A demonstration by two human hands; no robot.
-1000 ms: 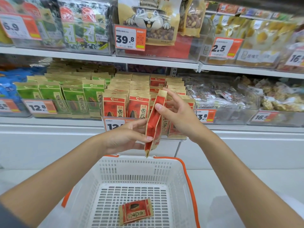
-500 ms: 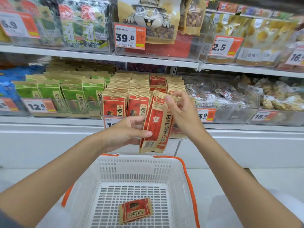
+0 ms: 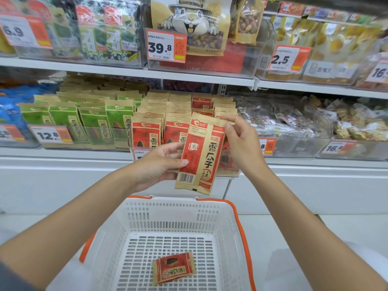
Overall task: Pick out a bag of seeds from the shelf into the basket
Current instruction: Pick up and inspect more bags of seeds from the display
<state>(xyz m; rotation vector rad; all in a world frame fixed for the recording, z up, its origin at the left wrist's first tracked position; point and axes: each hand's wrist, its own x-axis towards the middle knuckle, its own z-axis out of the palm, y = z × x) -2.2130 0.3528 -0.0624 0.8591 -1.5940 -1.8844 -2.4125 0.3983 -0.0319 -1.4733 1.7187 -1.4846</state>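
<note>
Red-and-tan seed bag (image 3: 200, 156), upright, barcoded

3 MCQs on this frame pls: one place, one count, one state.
1. Where is the held bag?
A. in the air between shelf and basket
B. on the basket floor
C. on the top shelf

2. How many bags lie in the basket?
A. none
B. one
C. three

3. Which hands hold the held bag?
A. left only
B. both
C. neither

Key:
1 A: it touches neither the shelf nor the basket.
2 B: only the lying bag is on the basket floor.
3 B: the left hand grips its left edge and the right hand pinches its top right corner.
</note>
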